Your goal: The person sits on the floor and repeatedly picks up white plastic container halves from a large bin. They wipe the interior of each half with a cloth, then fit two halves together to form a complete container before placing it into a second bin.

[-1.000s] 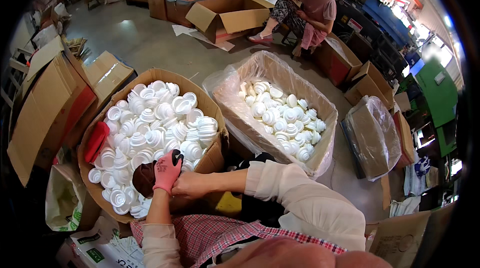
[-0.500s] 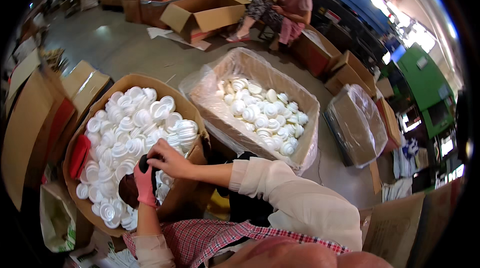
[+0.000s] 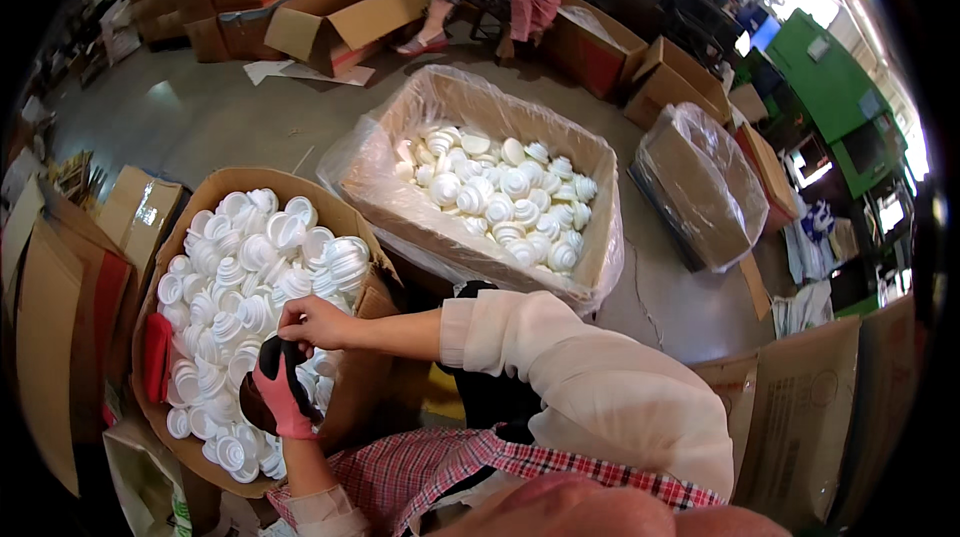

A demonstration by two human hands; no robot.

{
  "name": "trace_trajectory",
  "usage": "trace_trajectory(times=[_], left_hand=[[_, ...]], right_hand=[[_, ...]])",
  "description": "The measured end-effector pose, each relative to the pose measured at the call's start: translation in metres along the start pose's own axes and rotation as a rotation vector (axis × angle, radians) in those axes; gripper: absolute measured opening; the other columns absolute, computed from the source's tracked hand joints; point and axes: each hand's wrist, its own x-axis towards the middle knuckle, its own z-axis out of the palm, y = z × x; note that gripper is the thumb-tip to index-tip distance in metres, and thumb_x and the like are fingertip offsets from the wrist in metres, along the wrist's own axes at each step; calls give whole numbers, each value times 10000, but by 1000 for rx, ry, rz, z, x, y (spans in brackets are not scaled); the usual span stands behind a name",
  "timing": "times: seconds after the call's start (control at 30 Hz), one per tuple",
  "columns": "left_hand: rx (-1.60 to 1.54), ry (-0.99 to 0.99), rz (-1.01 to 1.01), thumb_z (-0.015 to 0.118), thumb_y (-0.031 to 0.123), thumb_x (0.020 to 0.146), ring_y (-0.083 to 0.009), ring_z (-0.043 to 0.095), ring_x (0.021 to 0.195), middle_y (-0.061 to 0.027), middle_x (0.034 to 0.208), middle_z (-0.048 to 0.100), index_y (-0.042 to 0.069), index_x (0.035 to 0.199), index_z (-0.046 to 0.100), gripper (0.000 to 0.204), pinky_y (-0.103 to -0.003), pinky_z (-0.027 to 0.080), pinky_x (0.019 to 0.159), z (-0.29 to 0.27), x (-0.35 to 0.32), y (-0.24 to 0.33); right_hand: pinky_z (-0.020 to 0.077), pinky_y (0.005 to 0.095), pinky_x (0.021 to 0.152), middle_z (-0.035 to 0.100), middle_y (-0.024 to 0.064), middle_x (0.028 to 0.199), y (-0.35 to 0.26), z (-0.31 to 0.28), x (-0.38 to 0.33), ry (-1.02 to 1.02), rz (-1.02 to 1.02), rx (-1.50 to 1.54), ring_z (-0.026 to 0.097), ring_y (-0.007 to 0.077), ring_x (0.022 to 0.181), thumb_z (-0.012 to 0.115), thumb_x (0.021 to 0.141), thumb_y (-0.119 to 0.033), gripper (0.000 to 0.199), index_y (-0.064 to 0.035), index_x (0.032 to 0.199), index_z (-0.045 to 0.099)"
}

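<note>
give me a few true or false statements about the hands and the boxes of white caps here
1. The left hand wears a pink glove. True.
2. The right hand is gloved too. False: it is bare, with a cream sleeve behind it.
3. Both hands are over the lined box. False: they are over the round-sided cardboard box at the left, full of white caps.
4. The lined box has a clear plastic liner. True.
5. The left hand holds a dark round object. True, though what it is cannot be told.
6. The box at the right wrapped in plastic is full of caps. False: no caps show in it.
</note>
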Motion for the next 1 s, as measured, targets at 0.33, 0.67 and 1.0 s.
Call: trace_trajectory(times=[0.33,0.67,1.0], left_hand=[[-45,-59,29,476,189,954,-150,610,819,-101,978,611,-64,1054,573,289,-264,508,712,11,-1,12],[146,-98,172,508,-67,789,-192,591,871,-112,994,561,5,1110,569,335,-278,514,721,-5,1,5],[39,-57,130,479,-61,781,-239,613,829,-130,933,582,-11,1066,572,304,-307,530,665,-3,0,8]], right_hand=[[458,394,689,569,157,799,5,0,15,220,-572,-594,571,314,774,673,746,-105,157,9,783,572],[469,351,684,583,132,824,-8,-3,11,45,-492,-494,586,262,755,676,773,-100,150,-3,865,607],[495,297,612,590,97,812,-10,-1,0,-32,-316,-258,606,178,699,650,785,-35,144,6,919,615]])
